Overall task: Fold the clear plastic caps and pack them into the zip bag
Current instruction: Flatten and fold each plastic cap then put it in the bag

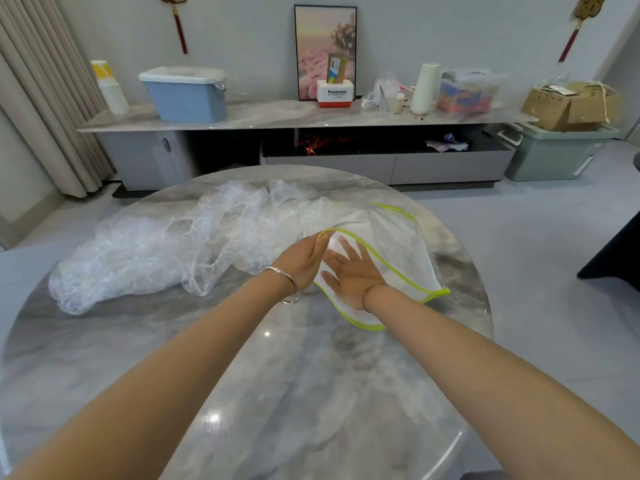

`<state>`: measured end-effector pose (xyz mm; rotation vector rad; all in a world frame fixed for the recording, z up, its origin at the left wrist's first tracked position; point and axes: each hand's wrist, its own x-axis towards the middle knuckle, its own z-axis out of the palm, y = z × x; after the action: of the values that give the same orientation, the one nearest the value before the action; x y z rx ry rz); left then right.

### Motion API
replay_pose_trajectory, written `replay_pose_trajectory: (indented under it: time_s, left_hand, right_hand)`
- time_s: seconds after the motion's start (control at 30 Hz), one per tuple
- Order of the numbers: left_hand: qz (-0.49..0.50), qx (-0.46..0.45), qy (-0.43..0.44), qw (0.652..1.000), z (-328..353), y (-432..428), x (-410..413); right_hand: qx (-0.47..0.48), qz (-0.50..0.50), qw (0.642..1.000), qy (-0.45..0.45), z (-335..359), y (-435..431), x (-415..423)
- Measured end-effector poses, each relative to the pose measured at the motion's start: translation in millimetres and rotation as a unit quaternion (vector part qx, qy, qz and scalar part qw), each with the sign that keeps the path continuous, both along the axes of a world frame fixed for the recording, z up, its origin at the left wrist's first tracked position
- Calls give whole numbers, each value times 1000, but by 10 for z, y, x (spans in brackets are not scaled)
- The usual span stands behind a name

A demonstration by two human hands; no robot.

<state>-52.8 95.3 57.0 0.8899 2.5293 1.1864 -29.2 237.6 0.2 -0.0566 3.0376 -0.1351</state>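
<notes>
Beside the heaped clear plastic caps, the zip bag is pinched up at its rim by the left hand so the flat, spread-fingered right hand is admitted.

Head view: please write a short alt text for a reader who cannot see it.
A person's left hand pinches open the green-edged rim of a zip bag while the right hand lies flat inside it, fingers spread. A crumpled heap of clear plastic caps lies left of the bag on a round marble table.
</notes>
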Motion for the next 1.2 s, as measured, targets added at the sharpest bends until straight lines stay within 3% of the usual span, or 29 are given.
replay_pose_trajectory:
  time_s: [0.13, 0.23, 0.43, 0.57, 0.67, 0.73, 0.8, 0.9, 0.97, 1.07, 1.13, 1.2]
  left_hand:
    - [5, 9, -16, 1000, 34, 6, -93]
    - [4, -3, -6, 1000, 21, 30, -111]
    - [-5, -9, -30, 1000, -145, 52, -123]
    - [-8, -71, -23, 997, -360, -251, -129]
    - [95, -96, 62, 989, -547, -712, -132]
    - [194, -175, 139, 955, -691, -1007, -171]
    - [225, -280, 140, 923, -809, -1278, -203]
    - [192, -382, 95, 899, -966, -1550, -213]
    - [175, -394, 126, 893, -976, -1600, -195]
    - [99, -335, 227, 909, -885, -1575, -21]
    - [17, -277, 308, 910, -814, -1549, 188]
    - [-70, -228, 296, 925, -809, -1525, 450]
  right_hand:
    - [56, -55, 994, -82, -31, 80, -147]
    - [56, -77, 991, -93, -18, 158, -125]
    - [-77, -65, 992, -71, 56, 77, 245]
    - [-92, 3, 991, -102, 24, -99, 744]
    - [-77, 66, 987, -125, -14, -232, 1073]
    - [-59, 96, 983, -143, -42, -303, 1203]
    - [-74, 107, 979, -154, -110, -360, 1262]
    - [-93, 109, 979, -142, -226, -419, 1253]
    - [-104, 116, 980, -122, -169, -474, 1262]
    - [-122, 130, 982, -68, -45, -536, 1256]
    - [-119, 150, 981, 27, -26, -562, 1231]
    - [-103, 179, 971, 122, -68, -601, 1195]
